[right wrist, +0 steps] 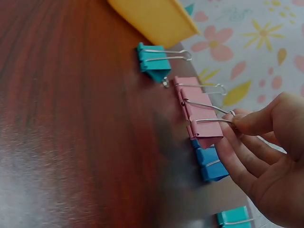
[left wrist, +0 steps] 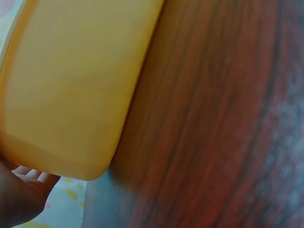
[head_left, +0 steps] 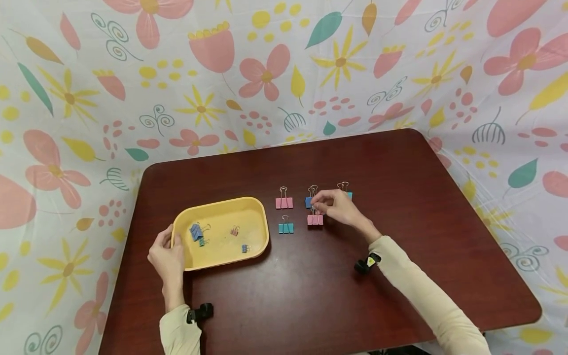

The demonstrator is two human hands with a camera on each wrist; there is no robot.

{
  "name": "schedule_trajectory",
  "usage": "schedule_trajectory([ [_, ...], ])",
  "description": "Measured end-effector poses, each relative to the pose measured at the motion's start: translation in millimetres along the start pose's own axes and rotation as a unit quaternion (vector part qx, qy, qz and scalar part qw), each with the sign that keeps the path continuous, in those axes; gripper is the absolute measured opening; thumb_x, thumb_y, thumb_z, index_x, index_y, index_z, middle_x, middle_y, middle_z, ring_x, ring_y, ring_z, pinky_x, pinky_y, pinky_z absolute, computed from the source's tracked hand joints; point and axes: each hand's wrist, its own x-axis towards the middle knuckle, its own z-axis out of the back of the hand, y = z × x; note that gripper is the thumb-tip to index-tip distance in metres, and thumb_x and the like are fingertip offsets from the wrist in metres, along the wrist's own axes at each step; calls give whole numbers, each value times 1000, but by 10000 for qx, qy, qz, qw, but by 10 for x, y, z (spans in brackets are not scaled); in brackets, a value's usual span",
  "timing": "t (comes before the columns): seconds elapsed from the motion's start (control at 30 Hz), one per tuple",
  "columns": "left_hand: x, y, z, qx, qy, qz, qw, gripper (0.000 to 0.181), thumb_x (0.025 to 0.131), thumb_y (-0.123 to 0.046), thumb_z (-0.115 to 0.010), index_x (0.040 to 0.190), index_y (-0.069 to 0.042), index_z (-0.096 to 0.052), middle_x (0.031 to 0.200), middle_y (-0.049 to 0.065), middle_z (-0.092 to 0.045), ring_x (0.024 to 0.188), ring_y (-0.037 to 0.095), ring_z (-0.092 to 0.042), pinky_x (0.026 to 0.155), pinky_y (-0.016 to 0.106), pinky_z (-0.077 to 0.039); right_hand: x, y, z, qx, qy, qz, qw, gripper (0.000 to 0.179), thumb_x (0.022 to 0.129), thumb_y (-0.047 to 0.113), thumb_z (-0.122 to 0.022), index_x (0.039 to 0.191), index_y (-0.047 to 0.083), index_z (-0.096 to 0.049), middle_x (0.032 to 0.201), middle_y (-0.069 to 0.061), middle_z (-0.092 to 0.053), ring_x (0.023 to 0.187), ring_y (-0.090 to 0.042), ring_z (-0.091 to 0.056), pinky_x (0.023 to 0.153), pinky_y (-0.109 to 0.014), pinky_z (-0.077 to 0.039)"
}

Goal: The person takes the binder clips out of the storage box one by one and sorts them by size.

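Note:
At its left end, my left hand grips the yellow plastic tray. Inside the tray lie a larger blue binder clip, a small teal clip, a small pinkish clip and a small blue clip. Thumb and fingertips of my right hand pinch the wire handle of a pink binder clip. Behind that hand a blue clip is partly covered. Around it on the table are another pink clip, a teal clip and a half-hidden teal clip.
The dark wooden table has rounded corners. A flowered cloth hangs behind it and along its sides. Each wrist wears a black camera on a strap. The clips on the table stand to the right of the tray.

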Motion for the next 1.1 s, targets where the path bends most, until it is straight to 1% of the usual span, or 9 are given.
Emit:
schedule_trajectory([
  [0.1, 9, -4, -10, -10, -3, 25, 10000, 30, 98, -11, -65, 127, -7, -72, 122, 16, -73, 106, 22, -69, 83, 5, -48, -22, -63, -31, 60, 39, -112, 9999, 14, 95, -6, -61, 105, -11, -70, 91, -30, -72, 77, -47, -69, 53, -20, -48],
  [0.2, 12, 3, -16, -9, -17, 10, 10000, 31, 97, -10, -65, 127, -7, -72, 122, 16, -73, 96, 6, -66, 77, 0, -44, -48, -114, -58, 78, -14, -139, 9999, 13, 95, -4, -63, 104, -8, -72, 90, -27, -73, 75, -43, -70, 51, -20, -45],
  [0.33, 22, 9, -18, -18, -61, -66, 10000, 30, 97, -10, -66, 126, -7, -72, 121, 16, -73, 89, -9, -58, 77, -1, -43, -59, -165, -80, 166, -97, -62, 9998, 10, 95, -1, -66, 101, -3, -74, 91, -22, -76, 75, -33, -71, 57, -25, -54],
  [0.43, 30, 5, -13, -45, -82, -89, 9999, 30, 97, -11, -66, 126, -7, -72, 121, 16, -73, 96, 2, -66, 78, 0, -44, -59, -177, -84, 72, -162, 28, 9998, 10, 95, 3, -68, 101, 0, -75, 92, -18, -77, 77, -27, -73, 63, -28, -57],
  [0.57, 24, 1, 0, -27, -60, -42, 10000, 30, 97, -11, -66, 127, -7, -72, 121, 16, -73, 105, 22, -69, 78, 1, -44, -23, -131, -68, -406, -409, 177, 9982, 12, 96, 14, -70, 102, 6, -77, 90, -9, -78, 75, -22, -73, 64, -26, -54],
  [0.73, 5, -3, 12, -30, -50, -45, 10000, 31, 97, -11, -66, 127, -6, -72, 121, 17, -73, 100, 16, -69, 76, -1, -43, 114, 60, -33, -663, -647, 481, 9945, 13, 96, 20, -71, 103, 11, -77, 95, -5, -77, 77, -21, -73, 66, -26, -54],
  [0.83, -3, -12, 10, -53, -57, -97, 9999, 30, 97, -9, -66, 126, -5, -72, 120, 19, -73, 97, 12, -67, 74, -3, -41, 238, 261, -65, -447, -604, 582, 9955, 14, 96, 20, -71, 103, 10, -77, 96, -9, -78, 80, -26, -75, 66, -26, -56],
  [1.0, -28, -24, 18, -89, 13, -54, 9999, 31, 97, -10, -66, 127, -4, -71, 121, 21, -72, 106, 29, -69, 73, -3, -40, 505, 716, -290, 45, -268, 764, 9967, 14, 96, 18, -71, 103, 7, -77, 94, -13, -78, 80, -28, -76, 66, -27, -60],
  [1.1, -37, -30, 23, -96, 22, -17, 9999, 31, 97, -10, -66, 127, -4, -71, 122, 21, -72, 109, 32, -69, 74, -3, -39, 649, 957, -505, 93, 45, 985, 9951, 14, 96, 17, -70, 103, 7, -76, 97, -11, -78, 80, -25, -76, 66, -26, -60],
])
